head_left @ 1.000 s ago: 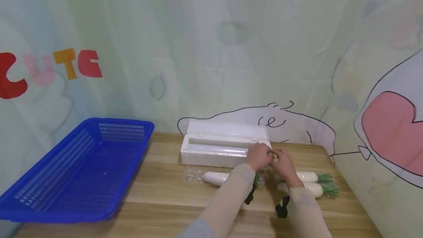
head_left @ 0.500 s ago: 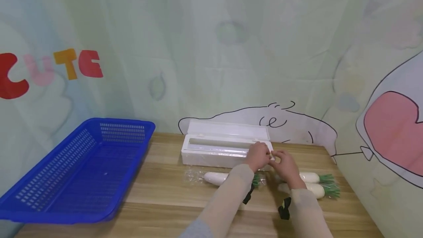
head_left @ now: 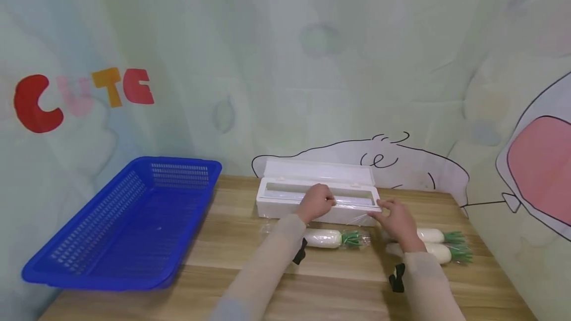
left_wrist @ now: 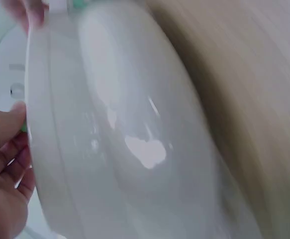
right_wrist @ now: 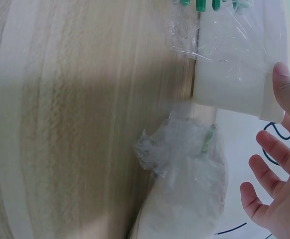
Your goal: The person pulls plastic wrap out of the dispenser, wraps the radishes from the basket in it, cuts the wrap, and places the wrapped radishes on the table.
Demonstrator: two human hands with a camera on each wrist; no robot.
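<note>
A white cling film dispenser box point(head_left: 278, 209) stands at the back of the table, lid raised and a film roll inside. My left hand point(head_left: 315, 202) is over its front rail, left of the middle, and pinches a small green slide cutter point(left_wrist: 24, 127), mostly hidden by the thumb. At the box's right end my right hand point(head_left: 398, 219) grips the corner with thumb and forefinger; the other fingers stand loose in the right wrist view. Clear film point(head_left: 359, 218) hangs over the box front. Just before the box lies a plastic-wrapped white radish point(head_left: 323, 238) with green stalks.
A blue plastic basket point(head_left: 107, 284) stands on the left of the wooden table point(head_left: 227, 256). Two more white radishes point(head_left: 439, 253) lie at the right, beside my right wrist. A printed curtain point(head_left: 276, 83) hangs close behind the box.
My left hand has moved left along the box rail, away from the right hand. The right hand stays at the box's right end. The head view has shifted slightly, and more of the front radish shows.
</note>
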